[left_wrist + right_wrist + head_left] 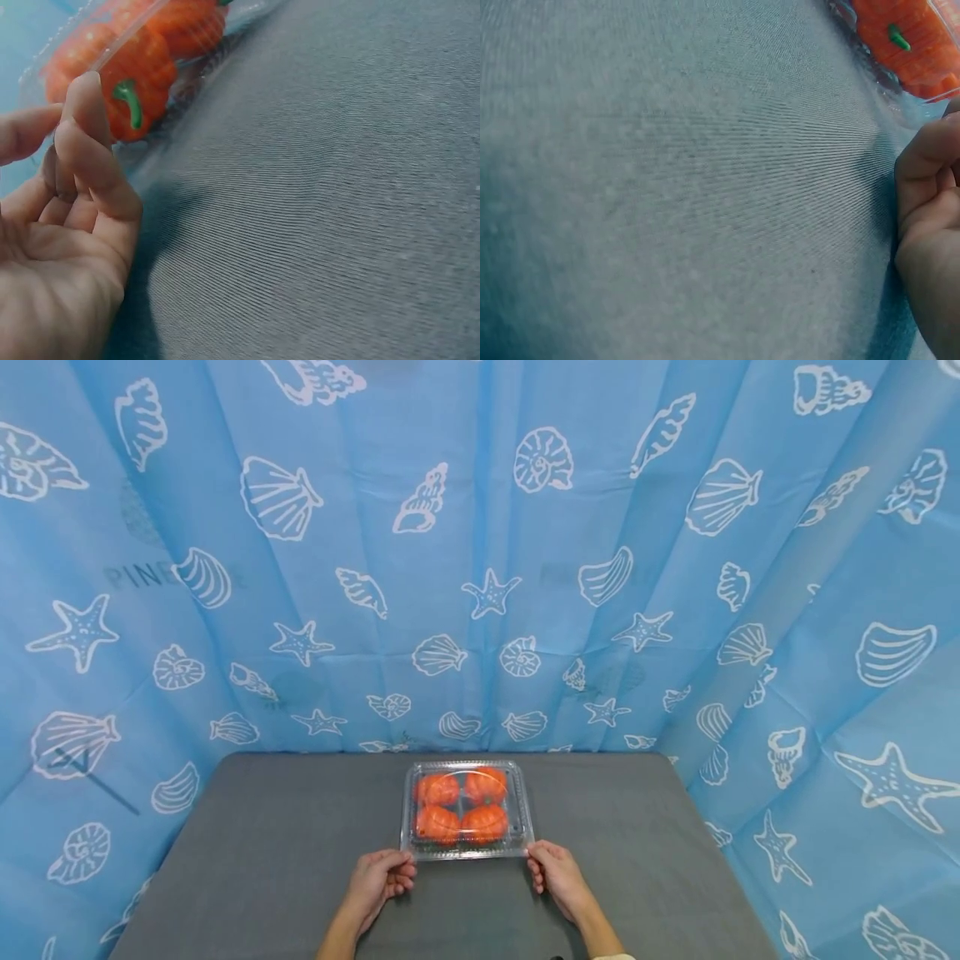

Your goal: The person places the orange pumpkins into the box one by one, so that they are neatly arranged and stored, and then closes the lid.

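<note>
A clear plastic clamshell box (468,854) with a ridged rim lies at the middle of the grey table, its lid down. Inside sit several orange pumpkins (484,823) with green stems, arranged in two rows. My left hand (381,881) pinches the box's near left corner between thumb and fingers. At the near right corner, my right hand (561,877) pinches the rim the same way. In the left wrist view, the left hand (75,202) is palm-up beside one pumpkin (154,94). The right wrist view cuts off most of the right hand (934,195), hiding its fingertips.
A grey cloth covers the table (300,827), which has rounded far corners. Blue curtains (480,543) printed with white shells and starfish hang behind it and along both sides.
</note>
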A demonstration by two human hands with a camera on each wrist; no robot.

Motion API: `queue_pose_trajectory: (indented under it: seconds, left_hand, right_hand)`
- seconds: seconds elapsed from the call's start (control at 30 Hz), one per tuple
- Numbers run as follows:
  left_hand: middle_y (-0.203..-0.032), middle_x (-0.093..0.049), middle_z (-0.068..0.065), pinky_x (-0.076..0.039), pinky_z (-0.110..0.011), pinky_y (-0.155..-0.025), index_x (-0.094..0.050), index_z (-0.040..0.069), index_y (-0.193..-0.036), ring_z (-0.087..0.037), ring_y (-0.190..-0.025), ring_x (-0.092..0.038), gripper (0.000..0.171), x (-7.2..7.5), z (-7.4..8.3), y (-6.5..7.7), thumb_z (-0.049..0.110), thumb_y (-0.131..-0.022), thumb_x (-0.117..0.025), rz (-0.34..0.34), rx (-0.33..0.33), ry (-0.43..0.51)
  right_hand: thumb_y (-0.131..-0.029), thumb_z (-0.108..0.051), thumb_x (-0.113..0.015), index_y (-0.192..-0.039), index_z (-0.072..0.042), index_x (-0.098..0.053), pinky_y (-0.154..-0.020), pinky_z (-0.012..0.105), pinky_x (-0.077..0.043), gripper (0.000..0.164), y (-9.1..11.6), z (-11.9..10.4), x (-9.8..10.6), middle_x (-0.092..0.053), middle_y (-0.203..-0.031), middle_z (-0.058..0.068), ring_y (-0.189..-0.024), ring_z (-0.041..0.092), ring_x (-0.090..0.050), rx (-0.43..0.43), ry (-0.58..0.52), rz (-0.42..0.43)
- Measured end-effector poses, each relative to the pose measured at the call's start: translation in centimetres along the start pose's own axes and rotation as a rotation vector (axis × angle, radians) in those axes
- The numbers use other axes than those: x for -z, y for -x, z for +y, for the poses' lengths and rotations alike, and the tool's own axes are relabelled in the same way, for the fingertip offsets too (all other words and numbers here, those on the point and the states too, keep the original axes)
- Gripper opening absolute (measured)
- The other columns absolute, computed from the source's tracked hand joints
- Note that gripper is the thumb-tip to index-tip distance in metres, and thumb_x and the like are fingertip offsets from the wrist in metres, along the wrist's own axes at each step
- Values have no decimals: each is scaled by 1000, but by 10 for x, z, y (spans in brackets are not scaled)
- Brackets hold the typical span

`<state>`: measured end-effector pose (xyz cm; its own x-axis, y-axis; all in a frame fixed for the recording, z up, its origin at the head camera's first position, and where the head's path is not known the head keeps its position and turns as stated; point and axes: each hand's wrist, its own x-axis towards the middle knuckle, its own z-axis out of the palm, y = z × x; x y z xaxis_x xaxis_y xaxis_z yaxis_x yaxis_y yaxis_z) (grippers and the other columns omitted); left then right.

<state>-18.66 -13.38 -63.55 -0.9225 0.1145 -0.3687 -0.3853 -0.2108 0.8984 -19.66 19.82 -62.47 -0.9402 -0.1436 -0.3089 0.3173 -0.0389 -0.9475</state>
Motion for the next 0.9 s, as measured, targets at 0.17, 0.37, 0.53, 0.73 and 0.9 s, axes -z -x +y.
queue_pose_trajectory:
  seconds: [0.17,0.37,0.53,0.73,0.9]
  left_hand:
    - [-67,-70,5,-52,-18,-52,-73,-1,-92,-6,-56,-67,21,2,6,-3,18,-95,-66,12,5,-56]
    - [-63,-66,4,-55,-21,-50,-71,-7,-95,-8,-53,-67,28,0,14,-6,20,-96,-67,45,-17,-106]
    - [-63,-59,1,-58,-25,-51,-67,-8,-93,-9,-51,-65,28,-5,16,-6,20,-98,-64,57,-54,-170]
    - [-88,-67,-7,-60,-28,-62,-65,-4,-110,-13,-67,-67,30,-3,27,-6,25,-99,-63,92,-84,-381]
    - [-111,-70,-13,-56,-36,-76,-63,2,-123,-24,-93,-68,36,2,51,-6,29,-100,-64,197,-195,-623]
  right_hand:
    - [-102,-19,-58,-88,-6,-60,-47,17,-42,19,0,-4,0,-48,-65,-8,-51,3,-43,5,32,-1]
    - [-104,-25,-56,-95,2,-62,-49,20,-46,29,-3,-15,-3,-50,-67,-5,-55,6,-46,13,111,27]
    - [-103,-25,-56,-99,8,-65,-50,21,-49,35,-6,-25,-4,-55,-66,-3,-55,7,-50,37,249,80]
    - [-103,-26,-58,-112,6,-67,-51,27,-52,35,-8,-33,3,-66,-74,7,-57,11,-58,97,440,105]
    - [-103,-25,-59,-130,4,-60,-52,28,-53,39,-10,-45,14,-69,-86,17,-61,20,-63,130,517,135]
